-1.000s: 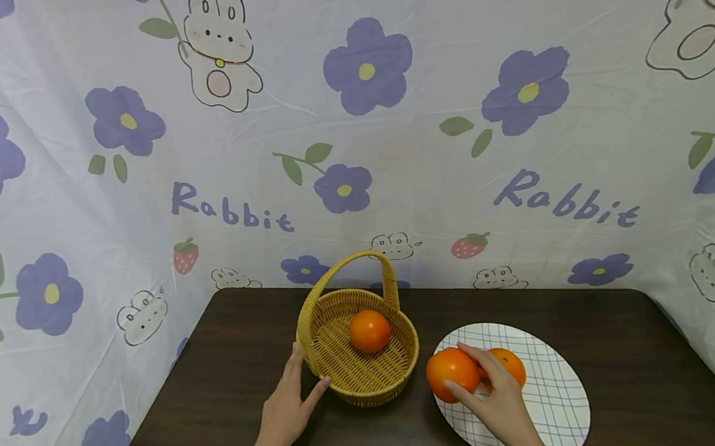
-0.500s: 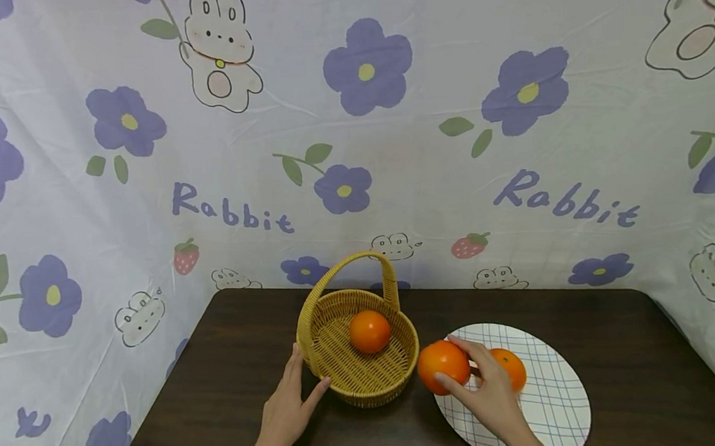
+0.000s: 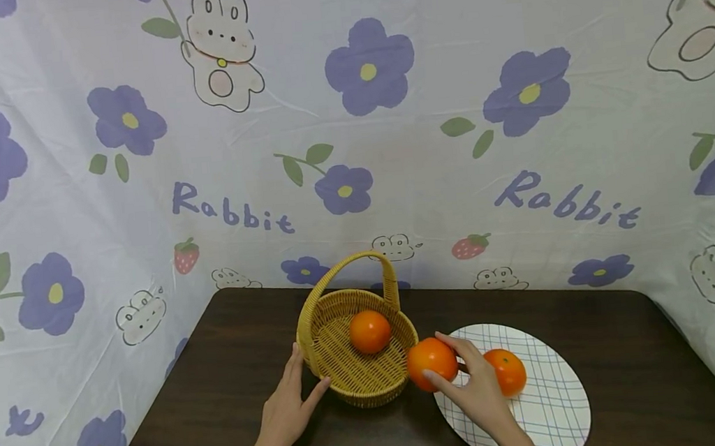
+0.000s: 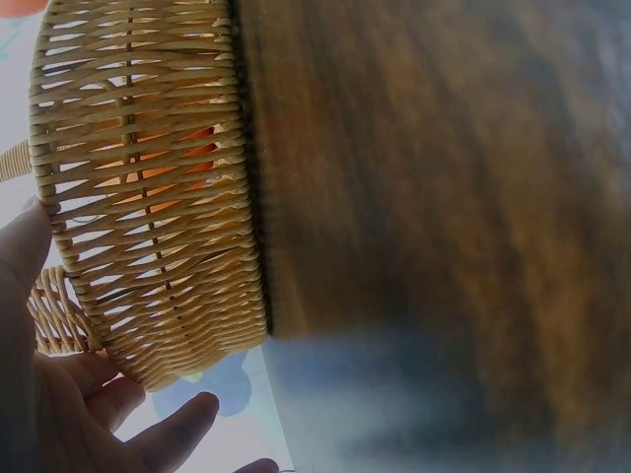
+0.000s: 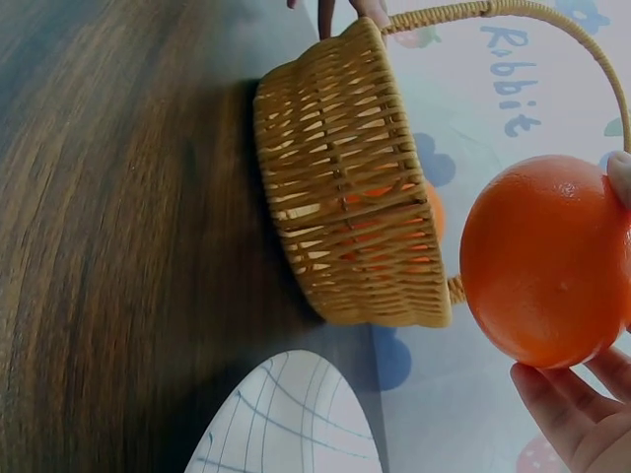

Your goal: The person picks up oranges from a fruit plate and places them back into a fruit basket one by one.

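My right hand (image 3: 481, 394) pinches an orange (image 3: 430, 364) between thumb and fingers, between plate and basket, overlapping the basket's right rim in the head view. The right wrist view shows this orange held above the level of the table. A yellow wicker basket (image 3: 371, 395) with an arched handle stands upright, one orange (image 3: 369, 332) inside it. Against the basket's left side rests my left hand (image 3: 284, 409), fingers extended, thumb near the front rim. The left wrist view has the thumb and fingers apart along the woven wall (image 4: 148, 217).
A white plate (image 3: 554, 396) with blue grid lines lies on the right, bearing another orange (image 3: 511, 373). Everything stands on a dark wooden table (image 3: 229, 352). Behind it hangs a pale cloth (image 3: 428, 161) printed with flowers and rabbits.
My right hand has carried its orange leftward and slightly up, from over the plate to the basket's right edge. The left hand and the basket have stayed in place.
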The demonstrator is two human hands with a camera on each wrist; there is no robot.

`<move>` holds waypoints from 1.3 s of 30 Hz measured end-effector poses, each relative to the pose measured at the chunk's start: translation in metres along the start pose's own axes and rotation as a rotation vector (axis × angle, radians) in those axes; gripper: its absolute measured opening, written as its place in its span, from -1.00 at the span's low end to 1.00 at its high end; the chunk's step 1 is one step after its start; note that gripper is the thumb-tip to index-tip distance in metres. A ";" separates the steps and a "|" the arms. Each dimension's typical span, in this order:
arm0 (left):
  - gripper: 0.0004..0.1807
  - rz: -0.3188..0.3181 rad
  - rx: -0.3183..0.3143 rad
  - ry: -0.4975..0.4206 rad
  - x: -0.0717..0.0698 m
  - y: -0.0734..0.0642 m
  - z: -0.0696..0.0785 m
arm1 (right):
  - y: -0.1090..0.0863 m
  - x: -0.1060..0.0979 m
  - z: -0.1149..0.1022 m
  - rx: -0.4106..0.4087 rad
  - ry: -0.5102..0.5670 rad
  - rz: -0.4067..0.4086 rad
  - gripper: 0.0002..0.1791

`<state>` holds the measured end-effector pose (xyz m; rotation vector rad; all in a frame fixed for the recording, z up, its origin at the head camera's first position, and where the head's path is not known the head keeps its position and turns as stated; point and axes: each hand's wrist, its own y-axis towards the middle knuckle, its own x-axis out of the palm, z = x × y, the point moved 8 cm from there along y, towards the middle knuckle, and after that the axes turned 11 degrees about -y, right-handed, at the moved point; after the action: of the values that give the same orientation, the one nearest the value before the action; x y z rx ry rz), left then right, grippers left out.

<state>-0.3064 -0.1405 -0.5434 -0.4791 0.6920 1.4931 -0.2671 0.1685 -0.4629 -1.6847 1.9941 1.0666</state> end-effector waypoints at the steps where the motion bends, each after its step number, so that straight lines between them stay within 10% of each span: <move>1: -0.11 0.000 0.003 -0.002 0.000 0.000 0.000 | 0.000 0.000 -0.001 -0.001 0.001 0.000 -0.34; 39: -0.11 0.027 0.019 -0.003 0.000 0.000 0.001 | 0.011 0.027 -0.020 -0.064 0.066 -0.025 -0.39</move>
<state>-0.3058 -0.1400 -0.5425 -0.4546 0.7125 1.5111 -0.2800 0.1356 -0.4637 -1.7956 1.9932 1.0905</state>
